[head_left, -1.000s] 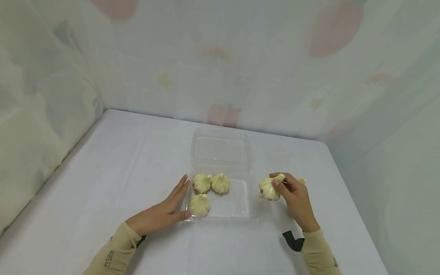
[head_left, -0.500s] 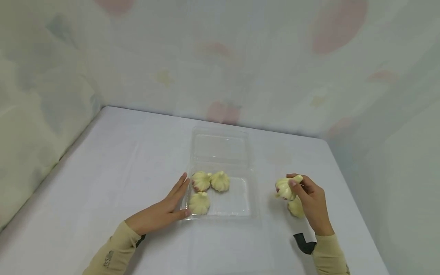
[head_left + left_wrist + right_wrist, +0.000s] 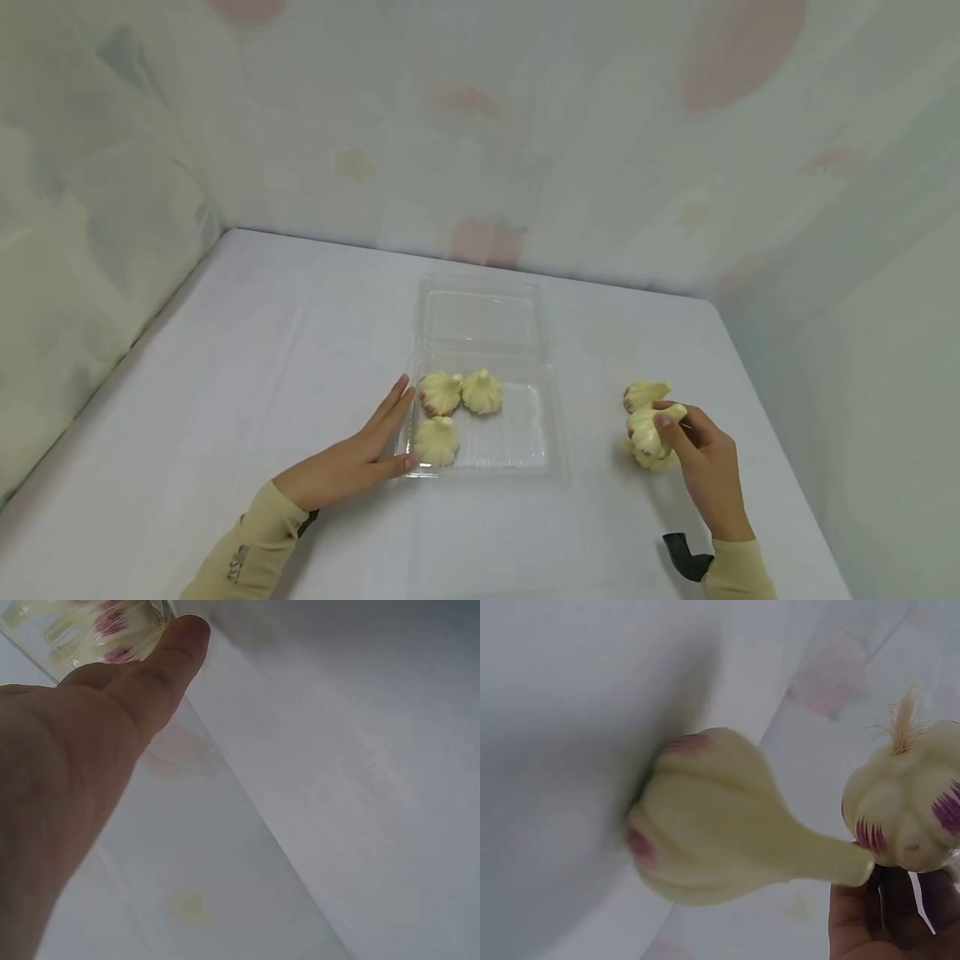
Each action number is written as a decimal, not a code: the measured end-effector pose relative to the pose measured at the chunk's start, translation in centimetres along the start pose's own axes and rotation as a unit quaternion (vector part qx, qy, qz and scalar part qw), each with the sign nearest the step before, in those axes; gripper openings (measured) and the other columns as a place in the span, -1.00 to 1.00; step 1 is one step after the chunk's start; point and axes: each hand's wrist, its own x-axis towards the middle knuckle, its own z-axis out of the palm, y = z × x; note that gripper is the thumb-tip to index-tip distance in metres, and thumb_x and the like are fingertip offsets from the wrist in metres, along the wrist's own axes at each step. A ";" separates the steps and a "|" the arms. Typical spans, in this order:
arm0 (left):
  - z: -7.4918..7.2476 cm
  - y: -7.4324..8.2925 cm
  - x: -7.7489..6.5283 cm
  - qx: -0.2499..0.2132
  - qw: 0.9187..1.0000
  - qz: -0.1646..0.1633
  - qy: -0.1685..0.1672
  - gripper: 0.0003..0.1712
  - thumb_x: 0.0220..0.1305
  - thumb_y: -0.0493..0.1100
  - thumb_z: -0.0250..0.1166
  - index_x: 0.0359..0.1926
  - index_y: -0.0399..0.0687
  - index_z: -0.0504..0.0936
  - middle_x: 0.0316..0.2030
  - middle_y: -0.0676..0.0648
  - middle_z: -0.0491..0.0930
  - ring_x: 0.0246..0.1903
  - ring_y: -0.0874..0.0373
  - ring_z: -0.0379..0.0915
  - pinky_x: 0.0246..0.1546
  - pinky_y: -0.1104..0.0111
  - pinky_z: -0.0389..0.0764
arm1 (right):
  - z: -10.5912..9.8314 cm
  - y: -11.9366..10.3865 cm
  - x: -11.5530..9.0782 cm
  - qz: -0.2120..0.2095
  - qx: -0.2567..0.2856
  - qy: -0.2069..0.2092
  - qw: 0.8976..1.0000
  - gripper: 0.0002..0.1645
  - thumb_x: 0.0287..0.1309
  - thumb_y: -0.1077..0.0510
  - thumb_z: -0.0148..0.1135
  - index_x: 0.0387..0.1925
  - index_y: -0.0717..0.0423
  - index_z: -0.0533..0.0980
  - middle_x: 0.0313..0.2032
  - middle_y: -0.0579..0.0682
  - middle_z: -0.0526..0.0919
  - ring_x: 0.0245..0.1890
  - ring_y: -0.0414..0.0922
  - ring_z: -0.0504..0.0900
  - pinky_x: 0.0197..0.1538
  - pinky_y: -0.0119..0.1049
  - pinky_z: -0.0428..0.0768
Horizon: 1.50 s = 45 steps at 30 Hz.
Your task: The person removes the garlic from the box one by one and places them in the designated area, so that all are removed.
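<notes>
In the head view a clear plastic clamshell box (image 3: 501, 450) lies with its lid back, three garlic bulbs (image 3: 437, 442) in its left part. My left hand (image 3: 352, 467) rests at the box's left side, fingers straight and spread, thumb at the front left corner. My right hand (image 3: 708, 467) pinches a garlic bulb (image 3: 648, 432) near its stem, to the right of the box. It overlaps a second bulb (image 3: 654, 462) beneath it, and a third bulb (image 3: 643, 395) lies just behind. In the right wrist view one bulb (image 3: 705, 817) sits on the table near the held one (image 3: 907, 810).
A white cloth covers the table (image 3: 300, 350). Pale patterned curtains (image 3: 585, 150) hang at the back and both sides. The box's lid (image 3: 480, 321) extends towards the back. A black band (image 3: 686, 558) hangs at the right sleeve.
My right hand has moved right and towards the front with the garlic bulb, away from the box and over the loose bulbs. The left hand has stayed at the box.
</notes>
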 end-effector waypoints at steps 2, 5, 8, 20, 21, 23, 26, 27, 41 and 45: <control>0.0 0.0 0.0 0.002 1.000 0.005 0.000 0.00 0.54 0.09 0.13 0.62 -0.04 -0.36 0.58 -0.02 -0.57 0.53 -0.06 -0.48 0.39 -0.17 -0.02 | 0.0 0.5 -0.3 -0.002 -0.026 0.005 1.000 -0.65 0.43 0.03 0.25 0.10 0.12 0.63 0.00 -0.12 0.67 -0.05 -0.40 0.60 -0.12 -0.58 0.51; 0.0 0.1 0.0 0.002 1.000 0.009 -0.001 0.00 0.55 0.07 0.13 0.62 -0.06 -0.35 0.58 -0.04 -0.56 0.53 -0.09 -0.48 0.39 -0.18 -0.01 | 0.2 1.1 -0.8 -0.007 -0.066 0.016 0.998 -0.67 0.41 0.01 0.28 0.07 0.07 0.65 0.03 -0.06 0.67 -0.09 -0.46 0.57 -0.16 -0.61 0.47; 0.0 0.1 0.0 0.000 1.000 0.005 -0.005 0.00 0.54 0.08 0.13 0.62 -0.04 -0.36 0.58 -0.02 -0.57 0.53 -0.06 -0.48 0.39 -0.17 -0.01 | 0.4 1.6 -1.1 -0.017 -0.084 0.033 0.996 -0.71 0.39 0.04 0.31 0.03 0.08 0.66 0.00 -0.04 0.68 -0.13 -0.46 0.57 -0.17 -0.62 0.46; 0.0 0.2 0.1 0.004 1.000 0.004 0.001 0.00 0.55 0.08 0.13 0.62 -0.06 -0.36 0.58 -0.05 -0.57 0.53 -0.12 -0.49 0.38 -0.20 -0.01 | 0.8 2.1 -0.9 -0.093 -0.108 0.050 0.989 -0.76 0.32 0.16 0.37 -0.02 0.15 0.66 -0.13 -0.09 0.68 -0.18 -0.41 0.56 -0.12 -0.65 0.44; 0.0 0.2 0.1 0.002 1.000 0.003 0.000 0.00 0.55 0.08 0.13 0.62 -0.04 -0.36 0.58 -0.04 -0.57 0.53 -0.10 -0.49 0.38 -0.19 -0.01 | 0.8 2.0 -0.9 -0.095 -0.110 0.050 0.988 -0.76 0.31 0.17 0.37 -0.02 0.14 0.66 -0.14 -0.09 0.68 -0.18 -0.41 0.55 -0.12 -0.65 0.44; 0.0 0.1 0.0 0.000 1.000 0.001 -0.001 0.01 0.54 0.07 0.14 0.62 -0.02 -0.37 0.58 -0.03 -0.58 0.53 -0.10 -0.48 0.38 -0.20 0.00 | 0.8 1.8 -1.0 -0.098 -0.113 0.052 0.987 -0.77 0.30 0.18 0.38 -0.03 0.13 0.66 -0.15 -0.10 0.69 -0.19 -0.42 0.55 -0.14 -0.66 0.44; 0.0 0.1 -0.1 -0.003 1.000 -0.003 -0.004 0.01 0.54 0.07 0.14 0.63 0.00 -0.37 0.58 0.00 -0.59 0.53 -0.08 -0.47 0.38 -0.20 0.01 | 0.8 1.4 -1.3 -0.098 -0.120 0.058 0.986 -0.78 0.29 0.18 0.40 -0.05 0.11 0.67 -0.16 -0.11 0.69 -0.21 -0.41 0.54 -0.16 -0.64 0.44; 0.0 0.0 0.0 -0.002 1.000 -0.004 -0.004 0.01 0.54 0.08 0.14 0.63 0.00 -0.37 0.58 0.01 -0.58 0.53 -0.08 -0.46 0.38 -0.20 0.01 | 0.8 1.3 -1.4 -0.095 -0.121 0.059 0.986 -0.78 0.28 0.17 0.40 -0.05 0.10 0.68 -0.16 -0.11 0.70 -0.22 -0.40 0.54 -0.17 -0.63 0.43; -0.1 0.3 0.0 0.005 1.000 0.004 0.000 0.00 0.54 0.06 0.14 0.63 -0.01 -0.35 0.58 -0.02 -0.57 0.53 -0.11 -0.45 0.37 -0.20 0.04 | 0.8 0.8 -3.4 -0.052 -0.120 0.035 0.991 -0.80 0.31 0.11 0.39 -0.05 -0.02 0.69 -0.09 -0.13 0.71 -0.19 -0.43 0.59 -0.15 -0.64 0.45; -0.1 0.2 0.0 0.003 1.000 0.007 -0.002 0.00 0.54 0.06 0.14 0.62 -0.06 -0.35 0.58 -0.05 -0.56 0.53 -0.13 -0.47 0.37 -0.20 0.03 | 0.9 1.5 -3.6 -0.055 -0.139 0.038 0.988 -0.79 0.31 0.09 0.39 -0.05 -0.02 0.69 -0.06 -0.14 0.70 -0.20 -0.44 0.57 -0.15 -0.65 0.45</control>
